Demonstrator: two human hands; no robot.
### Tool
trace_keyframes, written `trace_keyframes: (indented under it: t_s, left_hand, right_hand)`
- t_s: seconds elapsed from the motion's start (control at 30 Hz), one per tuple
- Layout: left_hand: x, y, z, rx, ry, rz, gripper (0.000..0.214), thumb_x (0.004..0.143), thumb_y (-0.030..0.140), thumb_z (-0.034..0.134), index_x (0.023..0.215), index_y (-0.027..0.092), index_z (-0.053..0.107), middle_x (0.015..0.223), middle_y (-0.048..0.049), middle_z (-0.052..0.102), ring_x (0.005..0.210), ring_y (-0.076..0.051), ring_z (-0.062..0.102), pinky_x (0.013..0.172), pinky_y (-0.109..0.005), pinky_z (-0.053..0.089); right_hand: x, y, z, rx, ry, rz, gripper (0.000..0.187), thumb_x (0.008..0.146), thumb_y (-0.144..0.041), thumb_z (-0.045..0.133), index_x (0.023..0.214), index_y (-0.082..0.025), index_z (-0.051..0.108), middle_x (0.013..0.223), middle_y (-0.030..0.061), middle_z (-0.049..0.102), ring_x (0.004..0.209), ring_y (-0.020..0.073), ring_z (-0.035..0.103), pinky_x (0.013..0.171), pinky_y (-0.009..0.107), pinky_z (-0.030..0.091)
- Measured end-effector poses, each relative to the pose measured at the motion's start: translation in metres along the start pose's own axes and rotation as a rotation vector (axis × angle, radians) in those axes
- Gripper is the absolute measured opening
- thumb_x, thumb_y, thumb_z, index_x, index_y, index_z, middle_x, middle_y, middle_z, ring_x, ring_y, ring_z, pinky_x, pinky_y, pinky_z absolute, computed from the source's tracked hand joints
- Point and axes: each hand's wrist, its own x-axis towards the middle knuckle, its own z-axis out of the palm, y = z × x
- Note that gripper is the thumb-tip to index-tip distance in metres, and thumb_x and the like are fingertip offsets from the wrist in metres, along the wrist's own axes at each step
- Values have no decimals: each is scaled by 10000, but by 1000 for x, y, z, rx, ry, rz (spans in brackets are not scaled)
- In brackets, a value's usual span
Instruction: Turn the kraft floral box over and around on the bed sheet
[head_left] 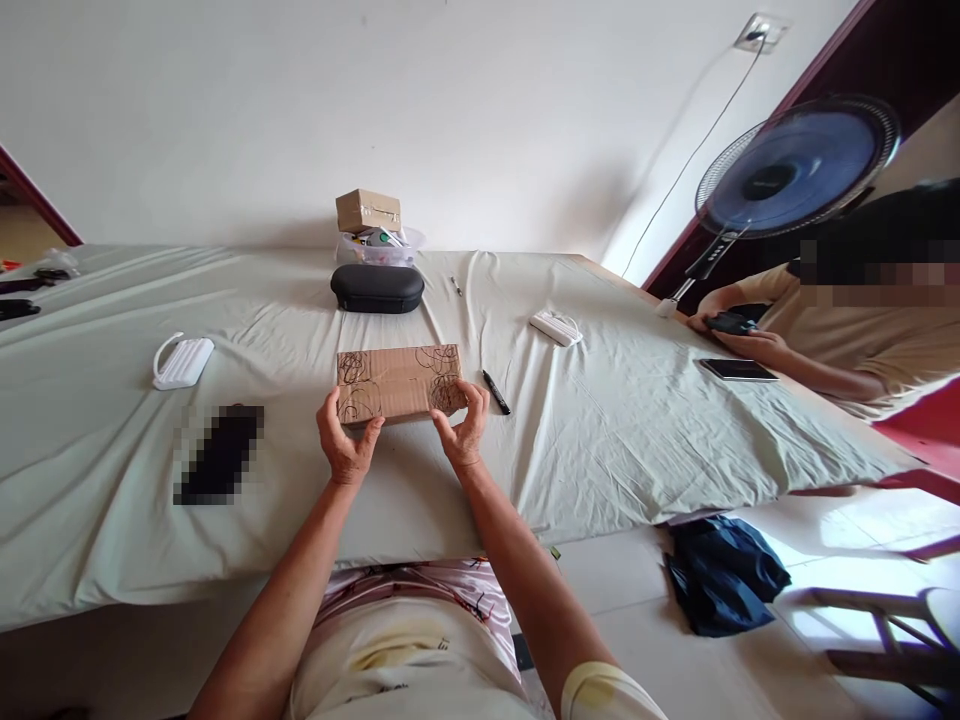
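A brown cardboard box (401, 382) with black scribbled loops near its corners is in front of me at the table's near side. My left hand (348, 438) grips its left end, thumb on the near edge and fingers along the side. My right hand (463, 424) holds the right end in the same way. Whether the box rests on the cloth or is slightly raised, I cannot tell. Just right of it lies a black marker (496, 392), apart from my right hand.
A black zip case (377, 289) sits behind the box, before a plastic basket (412, 240) topped by a small carton (367, 211). White strapped devices (184, 362) lie left and right. At right are a fan (799, 170), a phone (739, 370) and another person (847, 340) holding a dark object.
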Motion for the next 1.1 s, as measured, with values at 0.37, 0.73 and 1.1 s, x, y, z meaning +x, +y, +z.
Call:
trace_keyframes:
  t_s: [0.37,0.73,1.1]
  left_hand:
    - [-2,5,2,-32,-19,-39,783,884,631,616,1468,145,427,1386,-209,553,1326,-320,544,1148,-458,430]
    - [-2,-31,11,80,-172,-282,539,865,486,631,1282,150,571,1230,-190,670,1165,-331,651,1020,-492,531]
    - [-2,-35,13,127,-290,-362,702,732,329,755,1362,148,505,1333,-204,618,1291,-370,587,1111,-546,472]
  right_hand:
    - [-1,1,7,60,31,194,521,977,-560,504,1373,-224,476,1196,129,600,1032,242,599,866,398,538]
    - [-11,49,22,-85,-280,419,301,829,-337,616,1101,-208,612,973,76,659,880,244,638,828,411,539]
    - [-22,66,30,-148,-325,378,429,780,-319,726,1171,-229,573,1048,84,621,918,276,619,869,489,553]
